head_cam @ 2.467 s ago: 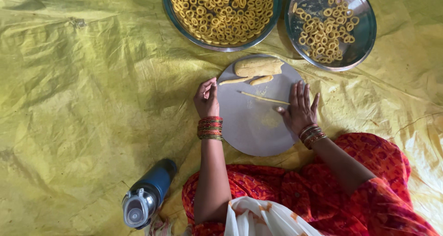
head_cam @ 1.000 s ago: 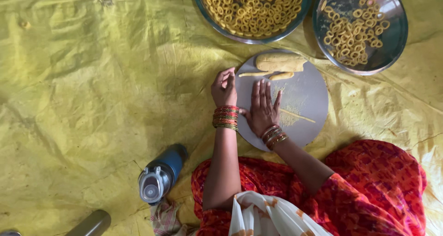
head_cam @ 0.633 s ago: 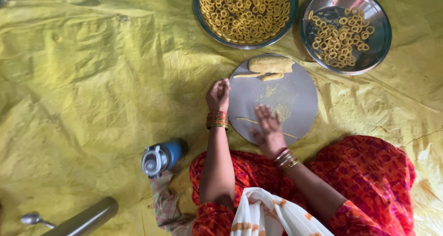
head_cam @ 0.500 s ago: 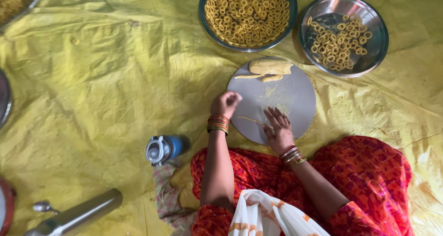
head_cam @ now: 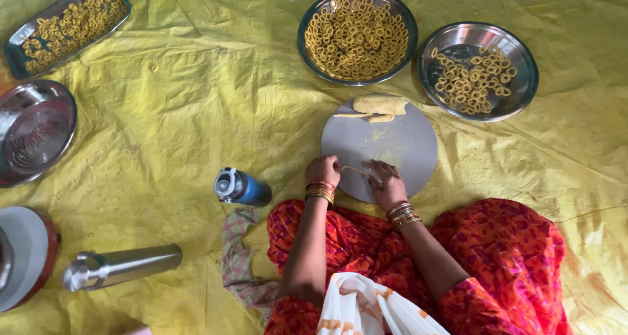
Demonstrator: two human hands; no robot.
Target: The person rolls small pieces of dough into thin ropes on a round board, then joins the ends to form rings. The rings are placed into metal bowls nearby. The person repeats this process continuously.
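Note:
A round grey board [head_cam: 409,145] lies on the yellow sheet in front of my knees. My left hand [head_cam: 324,170] and my right hand [head_cam: 387,183] meet at its near edge. Both pinch a thin rolled dough strand [head_cam: 354,170] that bends between them. A lump of yellow dough [head_cam: 379,104] and two small pieces rest at the board's far edge. Behind the board a round steel plate [head_cam: 305,22] is full of dough rings. A second steel plate [head_cam: 458,42] to its right holds fewer rings.
A blue bottle [head_cam: 241,188] lies left of my left hand, with a checked cloth [head_cam: 237,256] below it. A steel flask [head_cam: 121,267], an empty steel plate [head_cam: 33,135], a rectangular tray [head_cam: 18,39] of rings and a round lidded container [head_cam: 23,256] lie at the left.
My right hand stopped rolling the strand flat on the board. Both hands drew to the board's near edge and took hold of the strand. The view widened to the left.

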